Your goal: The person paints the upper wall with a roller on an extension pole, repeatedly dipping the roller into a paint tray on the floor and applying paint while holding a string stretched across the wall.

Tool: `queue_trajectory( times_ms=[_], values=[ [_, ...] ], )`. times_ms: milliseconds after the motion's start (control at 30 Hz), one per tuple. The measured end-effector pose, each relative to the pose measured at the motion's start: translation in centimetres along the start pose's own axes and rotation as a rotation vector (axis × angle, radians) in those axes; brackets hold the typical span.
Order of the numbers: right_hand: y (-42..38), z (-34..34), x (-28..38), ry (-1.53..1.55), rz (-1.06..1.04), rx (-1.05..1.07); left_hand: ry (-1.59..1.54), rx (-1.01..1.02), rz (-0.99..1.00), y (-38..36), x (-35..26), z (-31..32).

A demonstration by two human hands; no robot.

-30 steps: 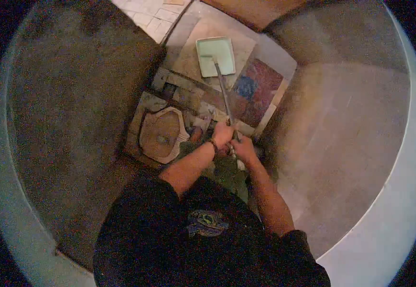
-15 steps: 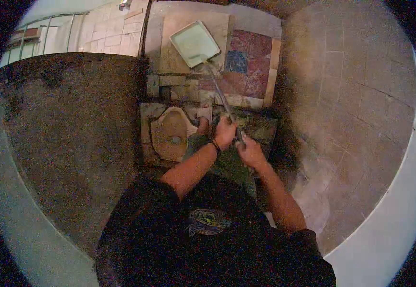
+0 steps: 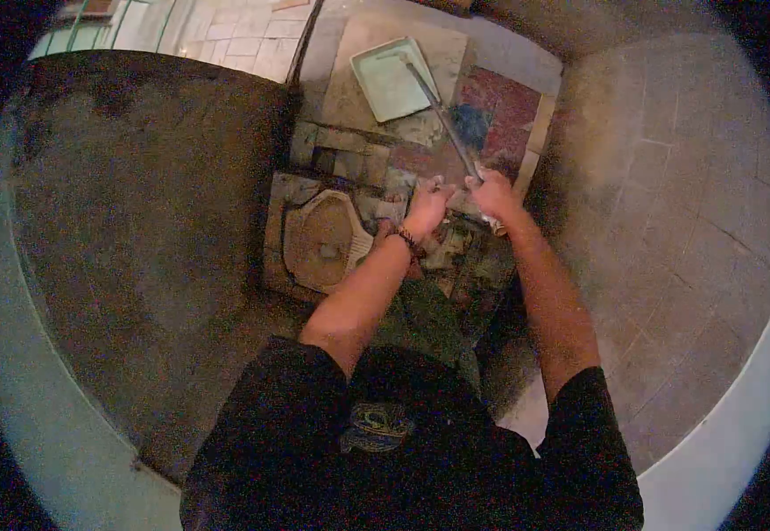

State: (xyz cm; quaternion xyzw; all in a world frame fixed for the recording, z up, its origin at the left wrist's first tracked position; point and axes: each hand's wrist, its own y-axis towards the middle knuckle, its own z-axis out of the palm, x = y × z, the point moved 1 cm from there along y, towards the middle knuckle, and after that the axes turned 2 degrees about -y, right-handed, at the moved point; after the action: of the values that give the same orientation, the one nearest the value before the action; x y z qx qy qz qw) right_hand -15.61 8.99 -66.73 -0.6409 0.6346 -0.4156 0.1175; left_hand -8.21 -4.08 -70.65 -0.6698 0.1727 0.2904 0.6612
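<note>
My right hand is clamped on the roller pole. My left hand has come off it, loosely curled beside. The roller end swung right and rests in the far paint tray, so reloading paint looks likely.

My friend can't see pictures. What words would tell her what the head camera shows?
Seen from above, a person's right hand grips a long pole whose far end rests in a pale green tray on the floor. The left hand, a bracelet at its wrist, is beside it, above a floor toilet and patchwork tiles.
</note>
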Motion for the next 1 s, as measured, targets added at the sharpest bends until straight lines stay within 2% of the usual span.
queue_trajectory(
  times_ms=[67, 133, 200, 300, 333, 367, 400, 433, 467, 500, 533, 567, 700, 733, 800, 833, 900, 933, 1000],
  values=[
    [0.0, -1.2, 0.3, -0.067, 0.011, 0.061, 0.001, 0.045, -0.016, 2.6, 4.4, -1.2],
    [0.4, -1.2, -0.6, -0.138, 0.026, 0.122, 0.035, 0.086, 0.033, 1.7, 4.6, -2.1],
    [-0.3, -0.3, -3.4, 0.018, -0.058, -0.051, 0.079, 0.123, 0.099, -0.7, 4.2, -1.8],
    [-1.1, 0.7, -7.2, -0.052, 0.019, 0.024, 0.224, 0.072, -0.011, -3.3, 3.0, -1.3],
    [-1.5, 1.1, -8.6, -0.076, 0.044, 0.049, 0.080, 0.033, -0.079, -2.7, 4.6, -1.0],
    [-2.0, 1.7, -10.4, -0.148, -0.090, -0.064, -0.063, -0.005, -0.145, -2.1, 6.0, -0.8],
    [-3.1, 1.3, -10.3, -0.184, -0.159, -0.120, -0.066, -0.004, -0.143, -2.1, 6.7, -1.1],
    [-4.3, 0.9, -10.1, -0.223, -0.225, -0.178, -0.222, 0.062, -0.173, -2.2, 7.4, -1.5],
    [-6.0, -1.0, -8.3, -0.077, -0.103, -0.027, -0.378, 0.131, -0.202, -2.2, 8.0, -1.7],
    [-7.1, -1.1, -8.1, -0.004, -0.044, 0.048, -0.380, 0.134, -0.200, -2.1, 8.3, -1.8],
    [-8.1, -1.3, -7.9, 0.066, 0.021, 0.119, -0.232, 0.125, -0.131, -1.9, 8.6, -1.9],
    [-8.4, -0.2, -9.3, 0.049, 0.011, 0.103, -0.084, 0.115, -0.060, -1.6, 8.8, -1.9],
    [-12.2, 1.9, -10.3, 0.010, -0.003, 0.113, -0.233, 0.156, -0.157, -0.2, 11.2, -2.1],
    [-13.4, 2.1, -10.1, 0.002, -0.005, 0.121, -0.152, 0.115, -0.122, -0.4, 11.1, -1.5],
    [-15.2, 2.8, -8.7, -0.001, -0.084, -0.040, -0.078, 0.075, -0.088, -0.5, 10.7, -1.6],
    [-16.2, 3.3, -8.4, -0.004, -0.074, -0.032, 0.093, 0.100, -0.093, -0.9, 10.0, -1.7],
    [-17.5, 4.4, -8.4, 0.016, 0.116, 0.118, 0.258, 0.118, -0.087, -1.9, 9.1, -2.2],
    [-17.4, 5.0, -8.6, 0.016, 0.115, 0.119, 0.808, 0.181, 0.268, -2.5, 8.7, -2.4],
    [-16.9, 6.3, -8.1, 0.066, 0.007, 0.005, 1.347, 0.237, 0.639, -3.2, 8.7, -2.2]
  ],
)
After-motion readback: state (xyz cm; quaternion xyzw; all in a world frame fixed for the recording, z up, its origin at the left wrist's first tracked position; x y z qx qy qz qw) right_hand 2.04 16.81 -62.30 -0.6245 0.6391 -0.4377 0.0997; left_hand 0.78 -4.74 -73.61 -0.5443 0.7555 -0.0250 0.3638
